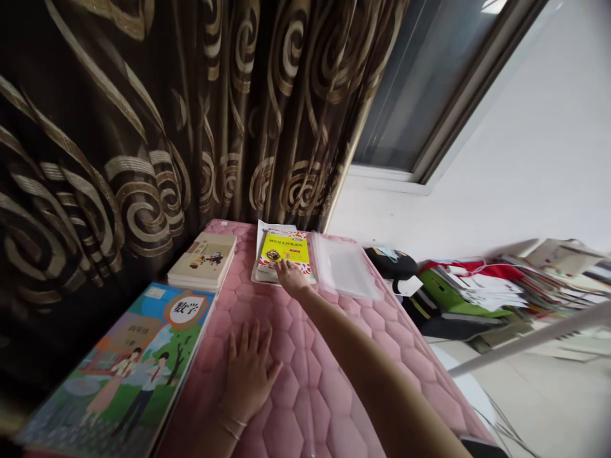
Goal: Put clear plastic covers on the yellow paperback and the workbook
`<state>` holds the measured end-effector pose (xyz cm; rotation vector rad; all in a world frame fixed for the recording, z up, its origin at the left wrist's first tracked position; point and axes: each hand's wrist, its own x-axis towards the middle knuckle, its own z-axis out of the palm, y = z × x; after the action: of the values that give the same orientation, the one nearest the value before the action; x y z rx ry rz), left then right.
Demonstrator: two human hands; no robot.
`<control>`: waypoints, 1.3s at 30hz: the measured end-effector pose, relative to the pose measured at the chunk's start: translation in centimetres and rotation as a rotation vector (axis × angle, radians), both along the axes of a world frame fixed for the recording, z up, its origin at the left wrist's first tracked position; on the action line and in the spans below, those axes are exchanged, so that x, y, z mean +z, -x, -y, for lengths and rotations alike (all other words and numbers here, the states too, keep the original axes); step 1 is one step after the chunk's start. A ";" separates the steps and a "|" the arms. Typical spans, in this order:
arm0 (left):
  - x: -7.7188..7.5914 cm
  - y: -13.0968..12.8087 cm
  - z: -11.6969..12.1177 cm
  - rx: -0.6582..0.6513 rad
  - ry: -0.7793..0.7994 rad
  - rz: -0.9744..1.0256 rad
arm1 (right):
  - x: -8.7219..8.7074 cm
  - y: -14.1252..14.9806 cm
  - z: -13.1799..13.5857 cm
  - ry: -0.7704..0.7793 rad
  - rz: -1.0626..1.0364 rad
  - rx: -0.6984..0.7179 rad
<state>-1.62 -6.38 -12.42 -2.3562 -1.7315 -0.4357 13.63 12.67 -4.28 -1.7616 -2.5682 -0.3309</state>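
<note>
My left hand [249, 369] lies flat on the pink quilted cover [286, 416], fingers spread, with nothing in it. A thin bracelet circles that wrist. Farther forward, my right hand [291, 278] rests its fingers on the lower part of a yellow book [291, 245] with a red-and-white patterned border. Other books or papers [262, 238] show under the yellow one. Just to the right lies a clear plastic sleeve [344, 267]. On the left, a stack of beige books [201, 256] sits behind a colourful maths textbook [143, 362] picturing two figures.
A dark patterned curtain [229, 114] hangs along the left and back. To the right are a white wall [539, 159], a black case [392, 262], a green folder [453, 292] and piled papers [548, 273]. Cables [508, 429] lie low on the right.
</note>
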 end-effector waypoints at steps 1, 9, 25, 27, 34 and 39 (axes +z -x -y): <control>-0.1 0.0 0.0 -0.001 -0.005 -0.001 | -0.3 0.0 -0.6 0.001 0.021 0.011; -0.1 -0.3 0.0 0.021 0.013 0.020 | -2.0 -0.3 -2.3 -0.045 0.152 0.095; 0.4 0.0 0.0 0.002 0.055 0.066 | -2.2 -3.2 8.1 -0.261 0.198 0.487; 0.6 -0.1 0.0 0.017 0.077 0.093 | -3.3 -3.9 11.0 -0.330 0.138 0.574; 1.8 -0.3 0.3 0.014 0.125 0.101 | -1.6 -6.4 13.7 0.025 -0.263 0.403; 2.1 -0.2 0.3 0.003 0.130 0.062 | 0.1 -8.7 9.4 0.231 -1.099 -0.369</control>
<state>-1.41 -6.72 -10.29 -2.4530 -1.8428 -0.4120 22.36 3.26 -4.18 -1.7234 -1.5342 0.7565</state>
